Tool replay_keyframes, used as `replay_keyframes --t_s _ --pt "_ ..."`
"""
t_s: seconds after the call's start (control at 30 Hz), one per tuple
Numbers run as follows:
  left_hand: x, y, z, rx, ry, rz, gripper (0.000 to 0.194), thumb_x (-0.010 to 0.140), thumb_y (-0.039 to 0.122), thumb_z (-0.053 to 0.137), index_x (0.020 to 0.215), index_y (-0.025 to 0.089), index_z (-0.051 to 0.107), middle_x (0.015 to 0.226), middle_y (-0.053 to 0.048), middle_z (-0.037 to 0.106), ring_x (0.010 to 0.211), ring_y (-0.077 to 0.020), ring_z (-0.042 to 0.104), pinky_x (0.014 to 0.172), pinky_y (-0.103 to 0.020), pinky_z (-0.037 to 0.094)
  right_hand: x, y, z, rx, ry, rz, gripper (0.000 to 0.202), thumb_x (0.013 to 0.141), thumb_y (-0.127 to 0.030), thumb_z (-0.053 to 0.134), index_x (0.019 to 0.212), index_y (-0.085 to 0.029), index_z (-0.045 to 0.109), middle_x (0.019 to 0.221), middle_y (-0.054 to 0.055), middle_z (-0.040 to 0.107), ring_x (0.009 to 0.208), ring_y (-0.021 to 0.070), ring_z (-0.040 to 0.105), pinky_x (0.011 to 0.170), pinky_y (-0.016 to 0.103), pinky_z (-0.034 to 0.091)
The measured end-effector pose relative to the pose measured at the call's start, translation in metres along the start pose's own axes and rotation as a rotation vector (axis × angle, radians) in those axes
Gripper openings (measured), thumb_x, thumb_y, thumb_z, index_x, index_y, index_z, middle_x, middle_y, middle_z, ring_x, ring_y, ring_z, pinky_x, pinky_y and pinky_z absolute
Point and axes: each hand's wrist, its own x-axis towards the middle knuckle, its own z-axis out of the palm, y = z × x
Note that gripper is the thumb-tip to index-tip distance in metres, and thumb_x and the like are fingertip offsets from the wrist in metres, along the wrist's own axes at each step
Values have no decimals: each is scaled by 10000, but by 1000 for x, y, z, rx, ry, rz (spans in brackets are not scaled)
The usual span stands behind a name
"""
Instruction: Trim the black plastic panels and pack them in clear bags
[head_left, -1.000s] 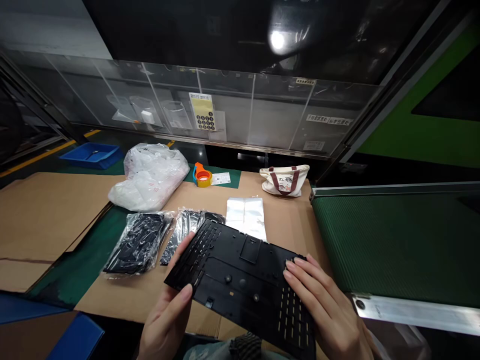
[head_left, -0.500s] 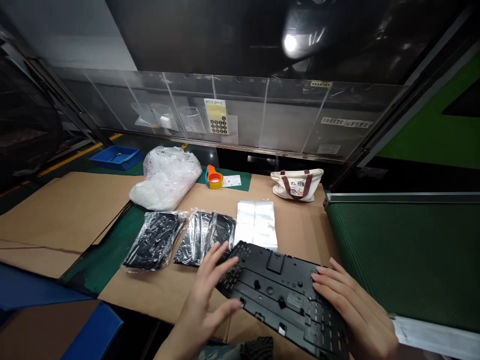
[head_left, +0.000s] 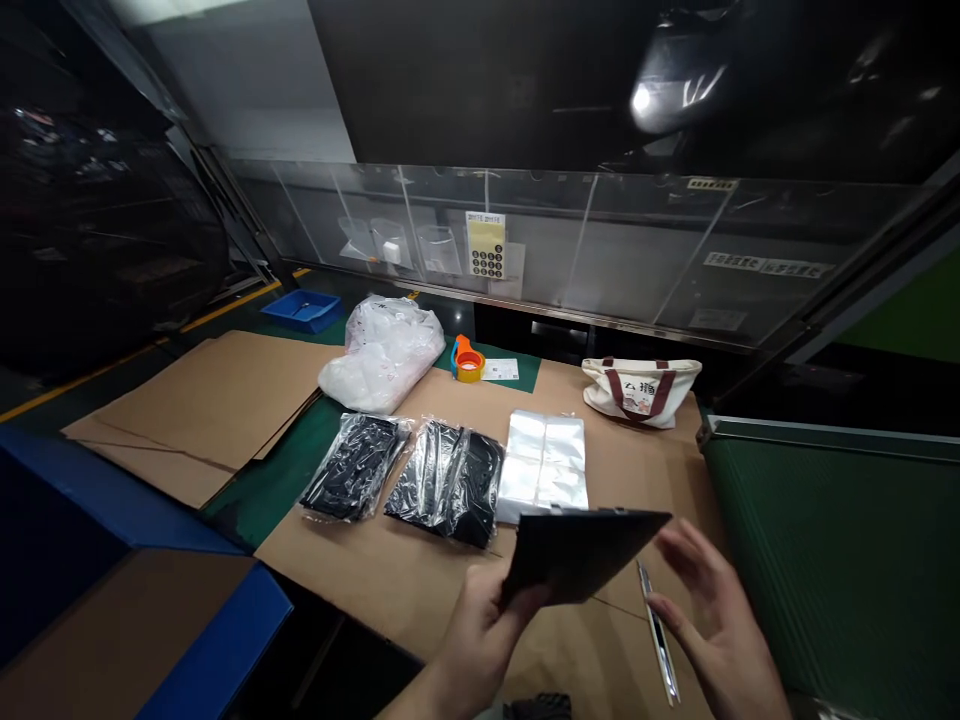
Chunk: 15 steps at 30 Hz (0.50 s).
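Note:
A black plastic panel [head_left: 589, 555] is tilted up in front of me, its smooth dark face showing. My left hand [head_left: 487, 625] grips its lower left corner, thumb on the face and fingers behind. Just off the panel's right edge, my right hand [head_left: 712, 610] is slightly blurred, its thumb and fingers apart around nothing. Beneath that hand lies a long, slim, pale-and-dark tool [head_left: 660, 640] on the cardboard, its kind unclear. Beyond the panel are a stack of clear plastic bags [head_left: 545, 460] and two bagged black parts, one in the middle [head_left: 446, 480] and one further left [head_left: 356, 465].
A white plastic bag [head_left: 390, 350], an orange tape dispenser [head_left: 466, 362] and a canvas tote [head_left: 641, 392] stand along the back. Cardboard sheets [head_left: 202, 400] and a blue box [head_left: 217, 640] are at left, with a blue tray [head_left: 304, 312] behind. A green conveyor belt [head_left: 832, 540] runs at right.
The panel has turned from its ribbed underside to its smooth face and tilted up. My right hand has come off it; my left hand has closed on its corner. The view has shifted left.

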Motion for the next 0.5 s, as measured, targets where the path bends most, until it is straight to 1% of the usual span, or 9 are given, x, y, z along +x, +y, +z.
replay_keyframes --t_s 0.07,0.13,0.2,0.23,0.3,0.33,0.37,0.4,0.5 --pt "2 -1 6 -224 58 -78 171 822 284 523 808 158 637 779 -28 639 782 -190 589 685 -254 460 -10 11 14 275 -105 195 587 715 -369 646 1243 -223 437 1241 113 526 1112 242 510 882 354 468" --pt "7 -5 14 -426 103 -123 165 818 283 536 885 159 622 876 -39 641 887 -202 576 787 -287 452 -22 17 30 512 -153 376 473 682 -406 671 1099 -208 573 1133 109 605 1042 251 560 867 345 478" --pt "16 -15 21 -539 122 -153 232 843 297 496 999 151 585 985 -72 626 962 -212 558 866 -330 427 -33 22 42 648 -146 545 412 634 -440 701 952 -184 647 902 91 686 847 251 639 778 352 521" --pt "23 -23 23 -534 107 -157 277 868 320 443 1040 140 564 1017 -91 617 972 -212 557 874 -342 426 -37 25 45 681 -126 609 402 605 -445 721 894 -172 661 775 72 692 726 239 653 707 351 541" --pt "37 -44 22 -318 22 -115 380 914 354 289 1102 119 521 1048 -118 605 972 -205 563 855 -336 442 -40 36 44 719 -44 680 390 554 -432 757 814 -157 664 624 34 660 558 201 626 591 337 549" --pt "45 -58 19 -116 -29 -66 440 929 350 188 1121 114 506 1063 -122 600 980 -194 562 848 -325 448 -40 44 39 739 7 690 385 534 -416 772 794 -154 660 615 25 654 538 189 616 568 330 548" --pt "52 -72 15 189 -65 16 452 934 315 139 1145 120 487 1080 -114 593 982 -175 560 843 -301 450 -40 53 33 760 53 699 382 522 -399 782 788 -156 656 644 25 659 553 186 618 567 326 550" --pt "59 -87 9 555 -79 102 438 935 289 130 1146 139 482 1066 -94 601 963 -154 566 826 -276 456 -40 62 26 777 94 711 380 515 -385 789 789 -159 652 689 28 669 580 186 625 580 327 554" --pt "75 -129 -7 853 -168 185 313 908 212 286 1059 148 551 1072 -96 599 968 -191 557 852 -321 434 -46 86 7 784 187 753 392 483 -360 805 784 -168 645 754 26 676 622 200 639 614 350 567"
